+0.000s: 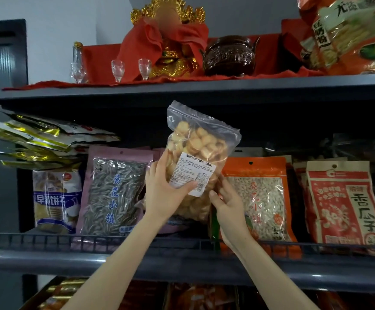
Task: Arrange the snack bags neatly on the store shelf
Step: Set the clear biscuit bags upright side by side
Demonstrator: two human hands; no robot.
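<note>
A clear zip bag of golden round biscuits (201, 139) with a white label is held upright in front of the middle shelf (137, 258). My left hand (164, 191) grips its lower left side, thumb across the label. My right hand (226, 206) holds its lower right edge. Behind it stand a pink bag of sunflower seeds (112, 191), an orange bag of pale seeds (260, 198), a red and cream seed bag (345, 204) and a blue and white cracker bag (55, 200).
A pile of gold and white flat packets (38, 139) lies stacked at the left above the cracker bag. The top shelf carries a red cloth, small glasses (117, 69), a dark pot (230, 55) and an orange snack bag (356, 34). More packets show below.
</note>
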